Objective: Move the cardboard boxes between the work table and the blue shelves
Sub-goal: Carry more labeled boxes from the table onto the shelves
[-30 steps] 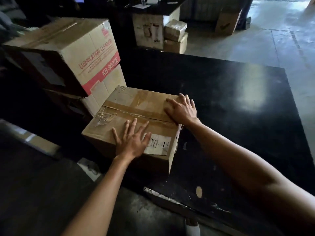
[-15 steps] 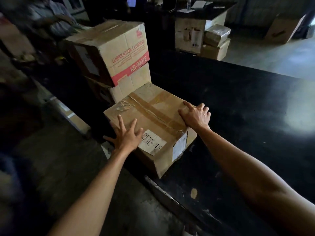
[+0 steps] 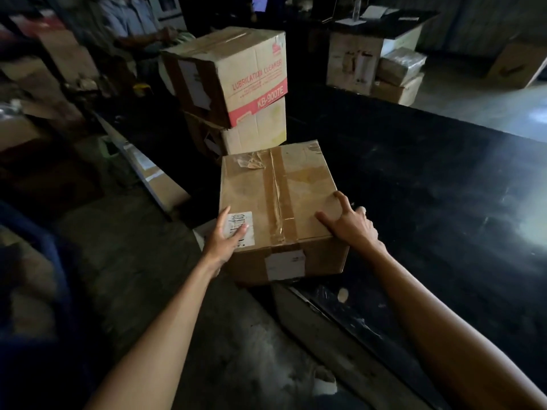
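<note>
A taped brown cardboard box [image 3: 296,187] with white labels sits at the near edge of the black work table [image 3: 429,187], its near face overhanging slightly. My left hand [image 3: 225,241] grips the box's near left corner, thumb on the top label, fingers along the left side. At the near right corner, my right hand [image 3: 350,224] has thumb and forefinger on top and the other fingers over the right edge. Just behind stands a stack of two boxes, the upper one [image 3: 236,75] marked "Lubrication Cleaner".
A blurred blue frame [image 3: 50,253] is at the left edge. A flat cardboard piece [image 3: 154,179] lies beside the table on the floor. More boxes [image 3: 396,75] stand at the table's far end. A person [image 3: 133,22] sits at back left.
The box has turned so its tape seam runs away from me. My hands slid from flat on its top to its near corners. The view shifted right around the table.
</note>
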